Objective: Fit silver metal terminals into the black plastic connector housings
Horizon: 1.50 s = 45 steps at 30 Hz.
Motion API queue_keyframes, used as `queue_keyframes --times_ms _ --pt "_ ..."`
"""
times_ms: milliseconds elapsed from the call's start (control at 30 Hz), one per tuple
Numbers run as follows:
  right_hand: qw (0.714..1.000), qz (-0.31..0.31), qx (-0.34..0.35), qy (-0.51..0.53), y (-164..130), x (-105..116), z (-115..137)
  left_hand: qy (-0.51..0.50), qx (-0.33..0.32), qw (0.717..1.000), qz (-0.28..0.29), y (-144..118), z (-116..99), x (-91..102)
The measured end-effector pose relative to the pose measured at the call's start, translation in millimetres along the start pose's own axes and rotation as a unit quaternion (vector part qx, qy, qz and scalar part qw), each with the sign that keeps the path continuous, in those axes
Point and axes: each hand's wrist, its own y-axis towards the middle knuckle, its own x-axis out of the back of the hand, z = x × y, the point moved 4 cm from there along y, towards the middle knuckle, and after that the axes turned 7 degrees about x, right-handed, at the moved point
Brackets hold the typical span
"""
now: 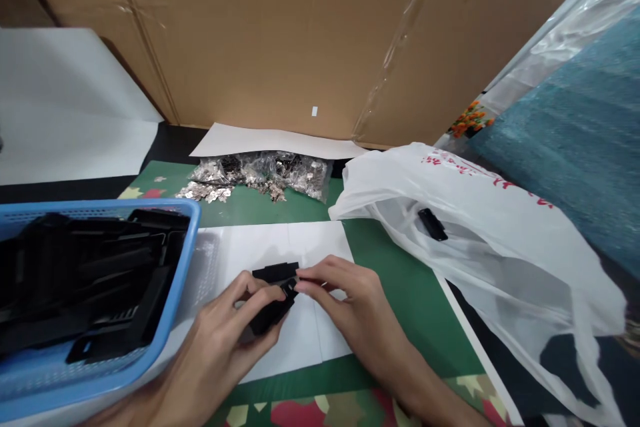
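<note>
So both hands are working on one small black plastic part [273, 297], which sits over the white sheet [280, 243] laid on the green table mat [400, 280]. I'll use that white sheet as the reference for everything. The left hand [227, 330] is curled around the lower end of the part, fingers and thumb closed on it, while the right hand [345, 300] pinches the upper end with its fingertips, right where the two hands meet. The part is lifted a bit off the sheet, though it's hard to say whether it touches the paper. Just left of the sheet there's a blue basket [177, 280] piled with more black plastic pieces [85, 273]. Beyond the sheet's far edge lies a clear bag of small metal bits [260, 173], some of them spilled onto the mat. To the right of the sheet is a white plastic bag [480, 240] with another black piece [433, 223] resting on it, and brown cardboard [280, 33] stands behind it all.
</note>
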Motion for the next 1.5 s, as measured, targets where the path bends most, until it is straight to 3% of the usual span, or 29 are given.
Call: queue_keyframes --times_ms 200,333,633,800,900,1133,1500 --pt "0.999 -0.015 -0.002 0.044 2.0 6.9 6.8 -0.029 0.018 0.999 -0.014 0.4 -1.8 0.5" --pt "0.999 0.009 -0.016 0.046 2.3 5.4 4.6 -0.042 0.021 0.999 -0.009 -0.5 -0.6 -0.1" --pt "0.999 0.014 0.017 0.041 2.2 1.0 4.9 -0.048 -0.011 0.998 -0.044 0.3 -8.3 5.3" --pt "0.990 0.135 0.016 0.046 4.1 8.3 12.1 -0.052 0.018 0.996 -0.074 -0.3 -4.3 8.7" --pt "0.985 0.165 0.026 0.051 1.9 11.4 12.5 -0.065 0.022 0.996 -0.063 -0.6 -3.9 9.6" --pt "0.986 0.106 -0.003 0.129 0.2 2.5 -5.9 -0.089 0.010 0.995 -0.035 1.3 -9.4 9.4" --pt "0.980 0.107 -0.020 0.165 2.0 -0.2 -3.8 -0.115 0.004 0.993 -0.025 0.6 -9.8 12.2"
